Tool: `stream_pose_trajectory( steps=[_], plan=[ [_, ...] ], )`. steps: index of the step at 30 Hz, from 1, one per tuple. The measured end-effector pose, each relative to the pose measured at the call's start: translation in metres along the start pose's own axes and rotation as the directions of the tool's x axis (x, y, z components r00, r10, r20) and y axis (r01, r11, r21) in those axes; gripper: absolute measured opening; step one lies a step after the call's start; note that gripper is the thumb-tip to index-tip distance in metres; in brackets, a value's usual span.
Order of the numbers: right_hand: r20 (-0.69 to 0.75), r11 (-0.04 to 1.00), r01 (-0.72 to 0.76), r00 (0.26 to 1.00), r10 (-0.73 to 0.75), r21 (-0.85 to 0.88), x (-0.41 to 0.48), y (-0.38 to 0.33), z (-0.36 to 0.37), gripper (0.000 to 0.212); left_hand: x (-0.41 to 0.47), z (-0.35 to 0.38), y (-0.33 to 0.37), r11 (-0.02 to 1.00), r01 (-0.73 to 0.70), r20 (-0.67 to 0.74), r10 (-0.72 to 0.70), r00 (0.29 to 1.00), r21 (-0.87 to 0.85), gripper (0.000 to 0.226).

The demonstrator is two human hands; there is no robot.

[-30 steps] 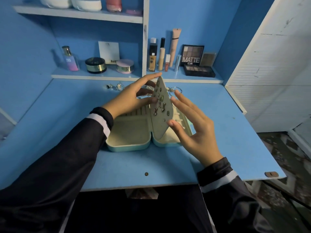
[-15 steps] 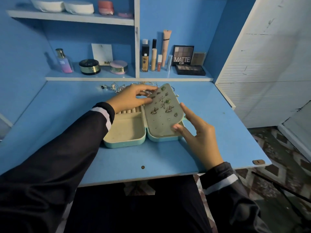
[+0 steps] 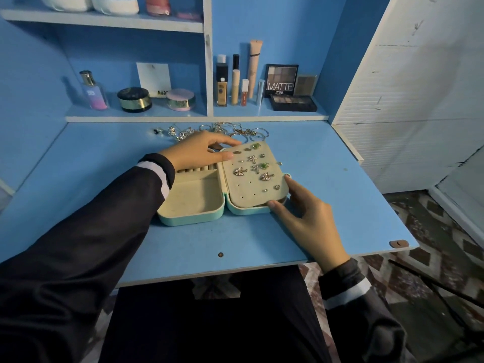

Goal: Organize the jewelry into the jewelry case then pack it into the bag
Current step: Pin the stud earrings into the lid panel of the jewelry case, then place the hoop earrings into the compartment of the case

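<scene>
Smooth teal plastic-looking shell on jewelry case (image 3: 191, 220), matt cream velvety lining inside; shiny metal earrings (image 3: 240, 171); matt blue painted desk (image 3: 327, 205); faintly glossy cloth sleeve (image 3: 91, 231).

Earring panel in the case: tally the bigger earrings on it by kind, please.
Green stone earrings: 2
Starfish earrings: 2
Leaf-shaped earrings: 2
Total: 6; the small studs are too tiny to count.

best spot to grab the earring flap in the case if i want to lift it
Pinch the earring flap at its free right edge near the front corner, coming from the right. It lies flat over the right half of the case and seems hinged at the middle, so that edge swings up. The front strip is bare of earrings, and the right hand touches there.
</scene>
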State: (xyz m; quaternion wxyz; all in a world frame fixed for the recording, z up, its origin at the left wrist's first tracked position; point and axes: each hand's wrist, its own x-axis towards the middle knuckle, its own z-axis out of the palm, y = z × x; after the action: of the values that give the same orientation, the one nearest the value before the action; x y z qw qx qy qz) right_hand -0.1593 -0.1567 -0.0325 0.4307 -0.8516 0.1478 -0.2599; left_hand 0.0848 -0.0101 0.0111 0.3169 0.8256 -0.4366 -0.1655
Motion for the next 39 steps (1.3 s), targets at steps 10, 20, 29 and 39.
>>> stream_pose_trajectory(
  steps=[10, 20, 29, 39],
  plan=[
    [0.038, 0.996, -0.084, 0.996, 0.083, 0.027, 0.003, 0.004, -0.001, 0.054, -0.001, 0.001, 0.001, 0.998, -0.01, -0.018, 0.012, 1.0, 0.062, 0.039],
    [0.027, 0.993, -0.116, 0.993, 0.116, -0.026, 0.004, -0.002, 0.002, 0.053, -0.002, 0.0, -0.001, 0.997, 0.018, -0.001, -0.018, 1.0, 0.08, 0.036],
    [-0.027, 0.992, -0.117, 0.993, 0.116, -0.053, 0.013, -0.004, 0.004, 0.053, -0.013, -0.008, -0.002, 0.996, 0.073, -0.007, -0.073, 0.997, 0.059, 0.042],
    [0.029, 0.981, -0.174, 0.984, 0.177, -0.086, 0.04, -0.012, 0.013, 0.043, -0.052, -0.021, -0.025, 0.971, 0.176, -0.032, -0.183, 0.983, -0.16, 0.049]
  ],
)
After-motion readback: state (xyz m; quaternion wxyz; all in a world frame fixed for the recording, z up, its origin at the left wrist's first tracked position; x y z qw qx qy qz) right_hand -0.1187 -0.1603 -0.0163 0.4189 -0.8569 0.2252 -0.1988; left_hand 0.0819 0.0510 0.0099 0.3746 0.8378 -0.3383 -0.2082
